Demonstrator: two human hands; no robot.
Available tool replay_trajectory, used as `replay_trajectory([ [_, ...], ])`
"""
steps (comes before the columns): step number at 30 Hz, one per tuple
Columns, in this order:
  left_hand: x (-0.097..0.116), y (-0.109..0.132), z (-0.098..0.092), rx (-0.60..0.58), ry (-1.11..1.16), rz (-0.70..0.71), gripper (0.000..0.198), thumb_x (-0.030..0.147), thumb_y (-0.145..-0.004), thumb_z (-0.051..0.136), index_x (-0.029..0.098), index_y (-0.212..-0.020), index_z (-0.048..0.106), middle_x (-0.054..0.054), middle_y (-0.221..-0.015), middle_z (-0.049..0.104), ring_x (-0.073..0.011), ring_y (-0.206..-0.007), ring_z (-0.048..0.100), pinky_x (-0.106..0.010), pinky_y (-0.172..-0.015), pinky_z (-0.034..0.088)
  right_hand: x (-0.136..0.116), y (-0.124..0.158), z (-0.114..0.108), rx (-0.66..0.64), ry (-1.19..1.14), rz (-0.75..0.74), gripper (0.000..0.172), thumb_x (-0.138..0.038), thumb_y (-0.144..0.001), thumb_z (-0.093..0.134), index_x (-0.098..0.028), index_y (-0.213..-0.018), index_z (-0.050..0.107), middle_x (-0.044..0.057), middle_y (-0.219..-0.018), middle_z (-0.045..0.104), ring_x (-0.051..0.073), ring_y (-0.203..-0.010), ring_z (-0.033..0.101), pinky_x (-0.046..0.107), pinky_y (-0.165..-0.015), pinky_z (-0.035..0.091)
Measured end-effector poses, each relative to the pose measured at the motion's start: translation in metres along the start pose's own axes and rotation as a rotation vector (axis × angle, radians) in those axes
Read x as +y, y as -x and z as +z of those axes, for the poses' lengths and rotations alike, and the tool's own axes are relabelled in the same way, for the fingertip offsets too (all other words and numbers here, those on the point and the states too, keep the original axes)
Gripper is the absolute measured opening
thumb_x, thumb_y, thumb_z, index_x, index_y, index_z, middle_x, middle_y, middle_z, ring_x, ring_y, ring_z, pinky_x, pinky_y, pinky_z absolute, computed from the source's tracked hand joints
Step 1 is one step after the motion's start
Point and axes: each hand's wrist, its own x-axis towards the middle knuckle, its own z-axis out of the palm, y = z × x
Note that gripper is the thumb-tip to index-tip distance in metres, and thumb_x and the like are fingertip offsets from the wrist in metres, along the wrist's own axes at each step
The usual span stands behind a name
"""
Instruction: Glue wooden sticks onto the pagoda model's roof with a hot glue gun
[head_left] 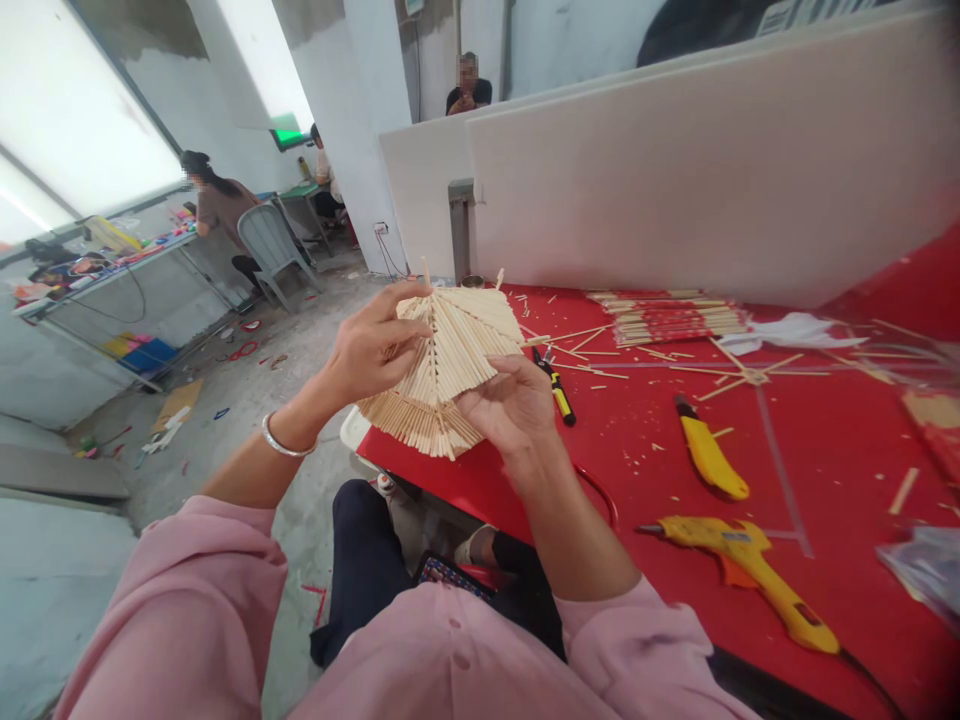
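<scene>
Between my two hands is a roof-shaped model made of thin wooden sticks (465, 335), with layered slopes and a ridge running down its middle. My left hand (379, 345), with a bangle at the wrist, grips its upper left side, fingers bent over the sticks. My right hand (517, 400) holds the lower right edge, thumb on top and the other fingers partly hidden beneath. The model is held up over the near left corner of the red table (622, 480). Just right of it lie yellow-and-black pliers (559, 395).
On the table are a yellow utility knife (709, 450), a yellow glue gun (742, 555), bundled sticks (667, 318), a star-shaped stick piece (754, 375) and scattered scraps. A pale board (675, 170) stands along the back. Other people sit farther off, one by a grey chair (274, 245).
</scene>
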Motion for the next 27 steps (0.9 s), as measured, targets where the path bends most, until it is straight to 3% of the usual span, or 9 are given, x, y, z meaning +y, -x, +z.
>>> replay_trajectory([
  [7,0.001,0.0,0.002,-0.024,-0.053,-0.042,0.021,0.013,-0.092,0.058,0.023,-0.104,0.073,-0.011,-0.138,0.063,-0.0232,-0.123,0.064,-0.036,-0.087,0.061,0.001,0.001,0.004,-0.038,-0.035,0.002,0.06,-0.017,-0.071,0.057,-0.025,-0.131,0.06,0.002,-0.12,0.076,0.022,-0.126,0.064,0.047,-0.114,0.049],
  [13,0.001,-0.009,-0.004,-0.082,-0.15,-0.04,0.014,0.023,-0.096,0.061,0.021,-0.093,0.074,-0.011,-0.138,0.065,-0.0163,-0.098,0.071,-0.031,-0.078,0.06,0.0,0.001,0.002,-0.034,-0.021,0.001,0.06,-0.018,-0.071,0.057,-0.026,-0.131,0.06,0.002,-0.12,0.076,0.022,-0.127,0.064,0.047,-0.113,0.05],
  [27,-0.003,-0.025,-0.011,-0.186,-0.275,0.053,0.024,0.014,-0.095,0.052,0.023,-0.085,0.072,-0.002,-0.134,0.07,-0.0133,-0.098,0.072,-0.024,-0.07,0.058,-0.001,0.001,0.002,-0.059,-0.052,0.02,0.059,-0.017,-0.071,0.059,-0.028,-0.129,0.061,-0.001,-0.116,0.077,0.019,-0.118,0.069,0.042,-0.111,0.052],
])
